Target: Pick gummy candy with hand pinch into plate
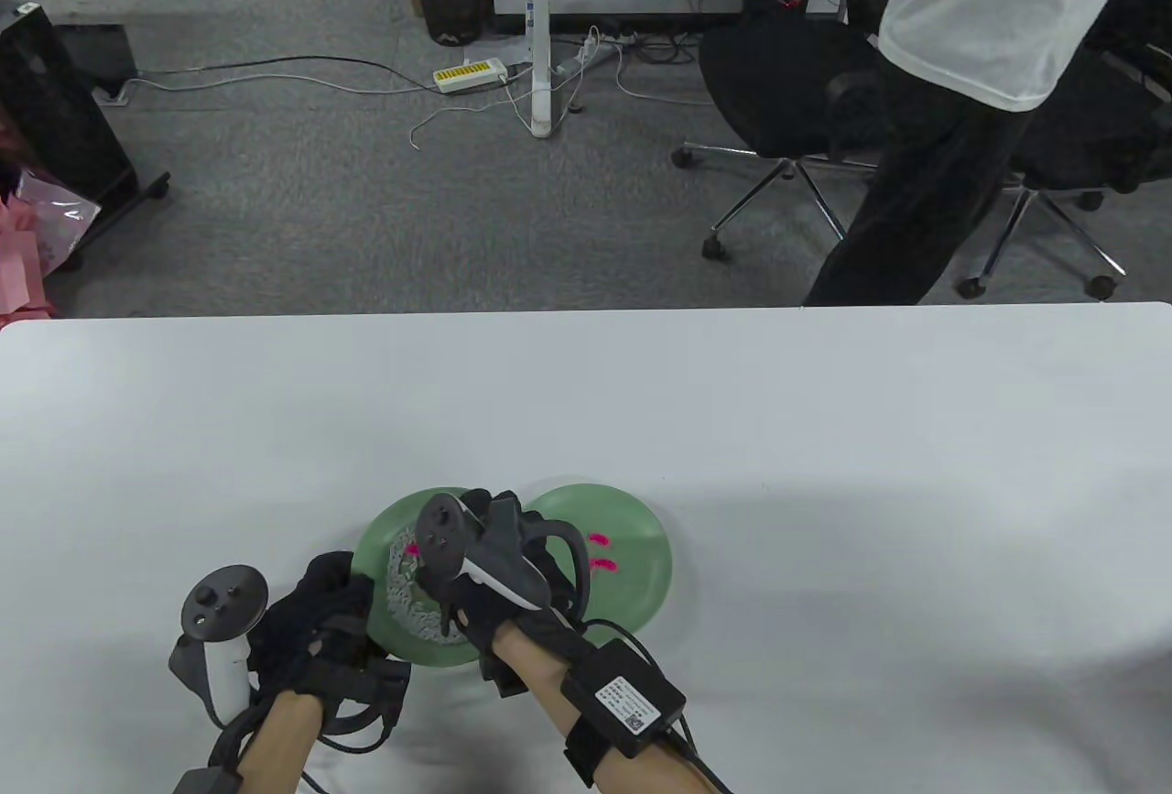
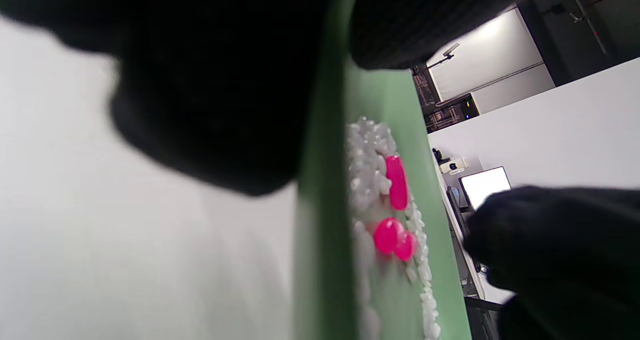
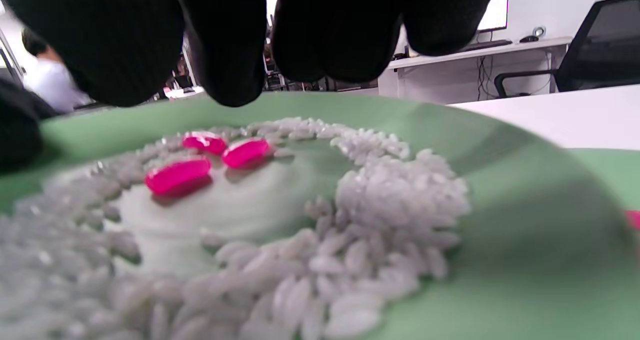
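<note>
Three gummy candies (image 3: pixel 200 160) lie beneath the empty right grip (image 3: pixel 240 65).

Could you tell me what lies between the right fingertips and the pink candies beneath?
Nothing: the right wrist view shows only a bare gap between the fingertips and candies.

fingers: R hand's gloved fingertips (image 3: pixel 235 45) hang in from the top, black, side by side, tips apart from the candy, nothing pinched btwn them
plate: green plate (image 3: pixel 525 260) right under the fingers, fills most of the view
rice: white rice grains (image 3: pixel 395 200) in a rough ring on the plate, blurred close to cam
candy: 3 pink gummy candies (image 3: pixel 177 176) just below the fingertips, lying on the ring's far-left part, two touching, one a bit nearer cam
2nd plate: rim of second green plate (image 3: pixel 607 167) to the right, w/ a pink bit (image 3: pixel 634 219) at the view's edge, too cut off to tell
bkgd: desk, monitor, black chair (image 3: pixel 595 45) beyond the fingers
</note>
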`<state>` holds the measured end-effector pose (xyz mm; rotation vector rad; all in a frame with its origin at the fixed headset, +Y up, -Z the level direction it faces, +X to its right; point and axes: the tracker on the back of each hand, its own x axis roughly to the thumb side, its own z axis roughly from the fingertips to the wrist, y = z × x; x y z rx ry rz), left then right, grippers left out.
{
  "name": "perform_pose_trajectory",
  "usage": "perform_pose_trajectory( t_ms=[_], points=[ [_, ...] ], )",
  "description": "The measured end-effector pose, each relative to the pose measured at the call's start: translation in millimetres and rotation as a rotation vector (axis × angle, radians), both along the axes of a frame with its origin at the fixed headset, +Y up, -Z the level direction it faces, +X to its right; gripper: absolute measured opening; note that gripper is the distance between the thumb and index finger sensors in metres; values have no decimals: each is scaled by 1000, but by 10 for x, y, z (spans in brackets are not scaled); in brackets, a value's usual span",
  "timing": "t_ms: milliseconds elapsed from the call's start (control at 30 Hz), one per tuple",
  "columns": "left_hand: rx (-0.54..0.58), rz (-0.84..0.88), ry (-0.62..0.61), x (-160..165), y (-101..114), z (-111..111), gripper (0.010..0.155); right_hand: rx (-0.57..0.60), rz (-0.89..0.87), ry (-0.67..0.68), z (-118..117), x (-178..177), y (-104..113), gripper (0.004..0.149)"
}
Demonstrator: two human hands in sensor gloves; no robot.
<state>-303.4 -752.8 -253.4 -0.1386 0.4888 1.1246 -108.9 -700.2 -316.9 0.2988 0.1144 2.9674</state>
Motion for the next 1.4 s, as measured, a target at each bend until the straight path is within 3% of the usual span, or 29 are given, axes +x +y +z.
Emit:
perform_pose_trajectory(
  t_ms=[367,833,967,1133,1267,1400],
  points=[
    [-9,28,-2,-22,14,-1,51,-16,70,23,-21,-161,-99,50],
    [3,-3,1,-6,21,7,51,-14,-59,26,-25,-82,-151,43],
    [-6,2,10,-37,-3,12,51,-28,-189,-24,-81,196,-39,43],
    [-14,6,37,-106,-20,12,51,17,-305,-198,-236,857,41,43],
    [-7,-7,51,-135,-8,5,51,-2,-264,-316,-348,1300,-114,43],
    [-10,4,54,-148,-17,-1,51,-34,-156,-328,-390,1444,-322,43]
  ],
)
